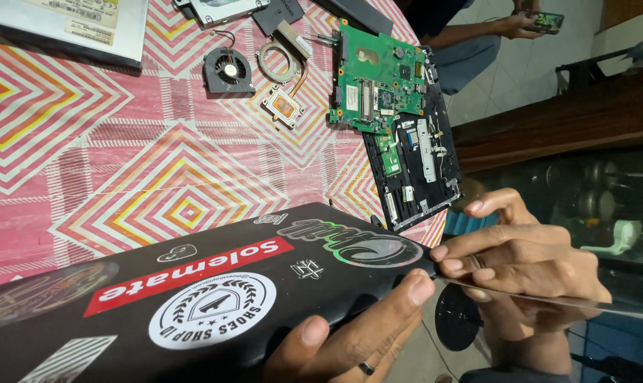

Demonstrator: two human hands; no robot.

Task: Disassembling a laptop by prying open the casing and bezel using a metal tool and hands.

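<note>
Both hands held the black laptop lid [194,284] by its near corner: left hand [350,337] beneath, right hand [527,255] pinching the edge; round white, red rectangular and oval green stickers covered it.

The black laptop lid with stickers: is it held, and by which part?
Yes. Both hands hold the black laptop lid: the left hand at its near edge, the right hand pinching its far corner.

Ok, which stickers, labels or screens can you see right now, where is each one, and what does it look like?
Red banner sticker: centre of the black laptop lid, long strip, white lettering.
Round badge sticker: below the banner, white with black emblem.
Oval sticker: lid corner by the right hand, glossy green and black.
Striped sticker: lid's lower edge, white bars.
Paper labels: on the flat silver drive, top left, pale rectangles.
Phone: top right, in another person's hand, dark.
</note>
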